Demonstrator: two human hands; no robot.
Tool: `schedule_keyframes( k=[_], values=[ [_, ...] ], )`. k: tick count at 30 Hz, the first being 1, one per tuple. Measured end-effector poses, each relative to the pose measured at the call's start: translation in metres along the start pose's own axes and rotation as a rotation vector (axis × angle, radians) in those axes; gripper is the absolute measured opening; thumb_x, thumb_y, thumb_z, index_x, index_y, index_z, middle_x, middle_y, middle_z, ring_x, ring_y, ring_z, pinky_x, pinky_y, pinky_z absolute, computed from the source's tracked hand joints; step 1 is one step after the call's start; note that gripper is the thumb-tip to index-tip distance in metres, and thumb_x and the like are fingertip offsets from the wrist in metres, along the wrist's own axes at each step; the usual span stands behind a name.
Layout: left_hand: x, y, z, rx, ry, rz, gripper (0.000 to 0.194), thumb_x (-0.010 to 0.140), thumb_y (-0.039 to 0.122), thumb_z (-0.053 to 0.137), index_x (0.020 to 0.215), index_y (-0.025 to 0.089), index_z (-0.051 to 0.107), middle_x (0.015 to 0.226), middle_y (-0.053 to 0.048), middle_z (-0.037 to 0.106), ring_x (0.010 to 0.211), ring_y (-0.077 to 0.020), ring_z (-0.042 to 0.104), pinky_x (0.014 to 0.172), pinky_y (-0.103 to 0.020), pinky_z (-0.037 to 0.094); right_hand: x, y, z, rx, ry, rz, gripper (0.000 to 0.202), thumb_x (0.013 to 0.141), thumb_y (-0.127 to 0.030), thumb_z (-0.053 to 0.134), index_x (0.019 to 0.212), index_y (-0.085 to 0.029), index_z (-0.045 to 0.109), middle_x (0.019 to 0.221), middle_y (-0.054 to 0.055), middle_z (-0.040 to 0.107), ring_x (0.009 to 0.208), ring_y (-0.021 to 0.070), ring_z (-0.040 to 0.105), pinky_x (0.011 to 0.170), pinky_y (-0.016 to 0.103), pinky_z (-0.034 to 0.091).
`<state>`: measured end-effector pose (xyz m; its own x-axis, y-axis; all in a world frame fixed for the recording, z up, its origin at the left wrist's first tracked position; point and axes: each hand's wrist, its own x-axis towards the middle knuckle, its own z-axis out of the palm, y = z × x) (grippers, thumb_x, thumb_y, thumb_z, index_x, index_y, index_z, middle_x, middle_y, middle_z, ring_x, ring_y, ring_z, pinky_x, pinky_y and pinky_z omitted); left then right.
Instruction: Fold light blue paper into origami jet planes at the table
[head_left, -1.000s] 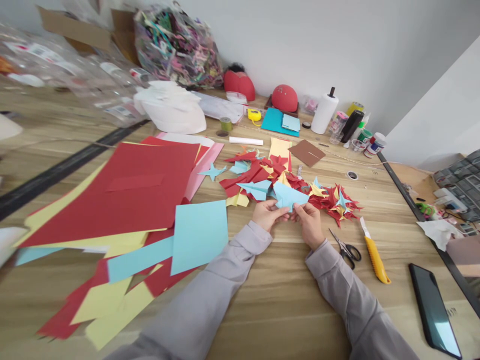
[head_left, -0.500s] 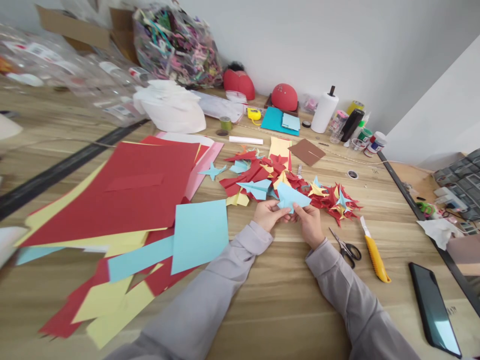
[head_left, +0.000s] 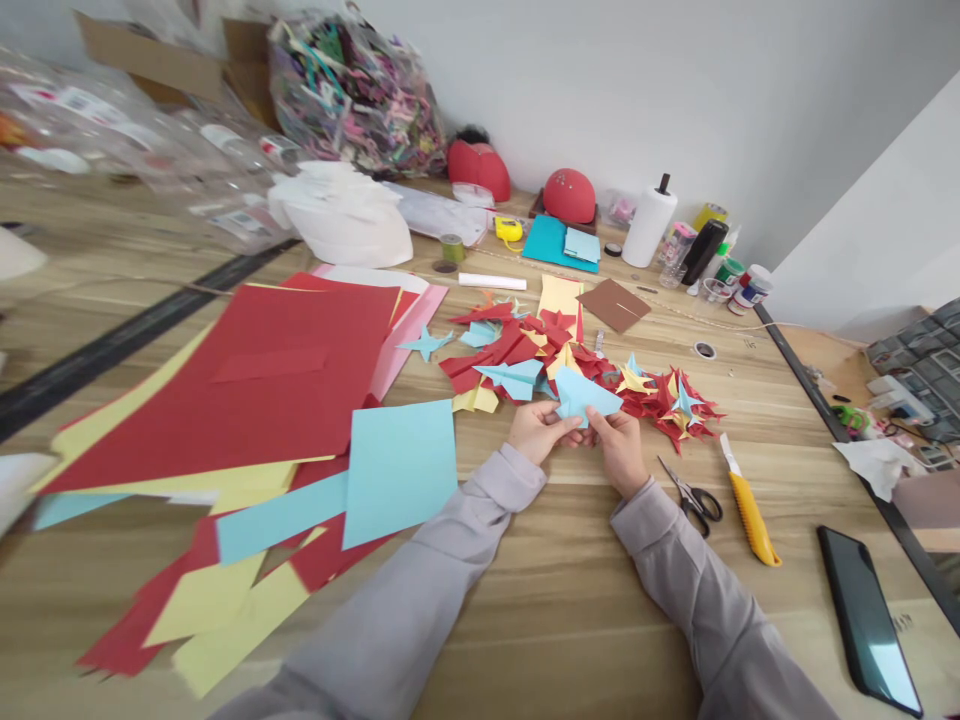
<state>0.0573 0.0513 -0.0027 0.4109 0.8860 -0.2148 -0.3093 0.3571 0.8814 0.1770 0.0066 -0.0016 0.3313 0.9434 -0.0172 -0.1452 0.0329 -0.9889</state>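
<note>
One folded piece of light blue paper (head_left: 585,392) is pinched from both sides, its lower part being gripped between thumb and fingers of the left hand (head_left: 535,432) and of the right hand (head_left: 619,446). Its surface is plain and matt, and it has been creased into a pointed shape: a broad corner is raised at the upper left, a taper is run out to a tip above the right hand, and a small fold is seen beside the left thumb. The lower edge is hidden by the thumbs.

Just beyond the grip, red, yellow and blue folded pieces (head_left: 510,347) are heaped; whether they are touched by the held paper cannot be told. Folded stars (head_left: 664,405) are piled to its right, scissors (head_left: 690,491) are laid nearer on that side, and a blue square sheet (head_left: 401,475) is spread to its left.

Compared with a second ago, the paper has been turned a little and its raised corner shifted slightly rightward; since the half-second mark, hardly any change is seen.
</note>
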Motion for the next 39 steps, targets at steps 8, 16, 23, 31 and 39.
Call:
schedule_keyframes(
  k=[8,16,23,31,39],
  values=[
    [-0.001,0.002,0.0009,-0.013,0.021,0.034,0.044,0.037,0.028,0.088,0.071,0.01,0.067,0.059,-0.002,0.068,0.053,-0.0126,0.062,0.053,-0.023,0.053,0.0015,0.0029,-0.0016,0.021,0.017,0.002,0.034,0.069,-0.046,0.068,0.056,-0.016,0.057,0.048,-0.001,0.058,0.043,0.0093,0.048,0.046,0.023,0.038],
    [0.001,-0.0002,-0.0004,-0.016,0.02,0.0,0.043,0.038,0.031,0.087,0.071,0.01,0.067,0.057,-0.003,0.067,0.051,-0.0126,0.061,0.051,-0.023,0.052,0.0022,0.0045,-0.002,0.03,0.004,-0.007,0.037,0.072,-0.049,0.065,0.056,-0.016,0.058,0.048,-0.001,0.057,0.043,0.0097,0.048,0.045,0.024,0.039],
    [0.0001,0.001,-0.0002,-0.004,0.016,0.007,0.044,0.037,0.031,0.087,0.069,0.01,0.067,0.055,-0.002,0.066,0.05,-0.0131,0.061,0.049,-0.023,0.052,0.0002,0.0016,0.0001,-0.012,-0.003,-0.02,0.032,0.067,-0.045,0.07,0.059,-0.016,0.059,0.05,-0.001,0.058,0.044,0.0098,0.049,0.046,0.024,0.04],
    [-0.0013,0.003,0.0003,0.046,-0.011,0.012,0.042,0.036,0.029,0.087,0.066,0.011,0.066,0.051,-0.002,0.064,0.048,-0.0136,0.06,0.049,-0.023,0.051,-0.0014,0.0017,-0.0007,-0.009,-0.009,-0.055,0.029,0.065,-0.041,0.071,0.056,-0.016,0.058,0.047,-0.003,0.054,0.044,0.0092,0.046,0.047,0.025,0.039],
    [-0.0043,0.0072,0.003,0.069,-0.03,0.016,0.04,0.037,0.03,0.087,0.062,0.011,0.064,0.048,-0.002,0.063,0.045,-0.0137,0.059,0.045,-0.023,0.05,-0.0016,0.0013,0.0004,-0.042,-0.013,-0.061,0.028,0.065,-0.04,0.072,0.059,-0.016,0.058,0.05,-0.003,0.056,0.045,0.0098,0.046,0.045,0.024,0.037]
  ],
)
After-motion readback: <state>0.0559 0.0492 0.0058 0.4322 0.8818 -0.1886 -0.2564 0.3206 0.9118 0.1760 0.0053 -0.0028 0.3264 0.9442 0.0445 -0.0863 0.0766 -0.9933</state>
